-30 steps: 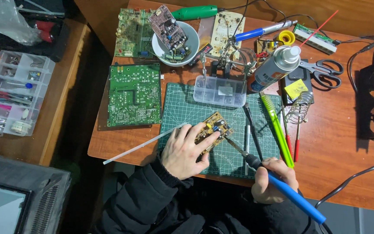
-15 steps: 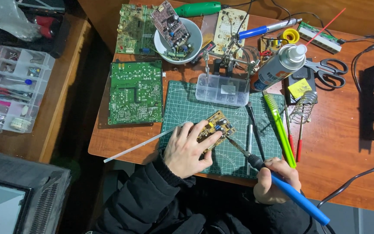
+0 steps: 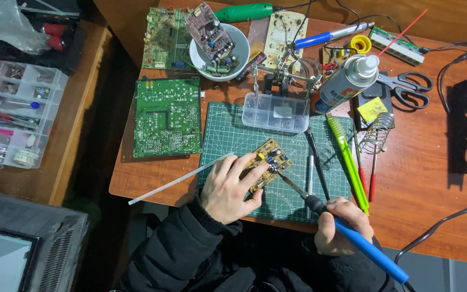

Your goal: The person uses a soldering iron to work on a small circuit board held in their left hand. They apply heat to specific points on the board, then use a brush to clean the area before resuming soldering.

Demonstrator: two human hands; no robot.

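The left hand (image 3: 228,186) lies flat on the green cutting mat (image 3: 228,130), fingers spread and pressed down on the small yellow circuit board (image 3: 268,162). This grip is a pinning hold, not a closed fist: fingertips rest on the board's near-left edge, and the board extends up and to the right from them. A thin white rod (image 3: 174,181) passes under or just beside this hand; which of the two cannot be determined.

The board's long axis runs diagonally, low-left to high-right. Its component side faces up, and individual parts are too small to identify.

The right hand (image 3: 341,224) is closed around the blue handle of the soldering iron (image 3: 352,238), near the black collar. From this grip the shaft points up and to the left, and the tip meets the board at its lower-right edge, beside the left fingertips. Whether the tip touches a joint or hovers just above it cannot be resolved. The left hand is the nearer to the board; the right reaches it only through the iron.

Further right of the right grip, green tweezers (image 3: 347,157) and a coiled iron stand (image 3: 377,135) rest on the worktop (image 3: 417,178). The handle's far end is cut off at the bottom edge.
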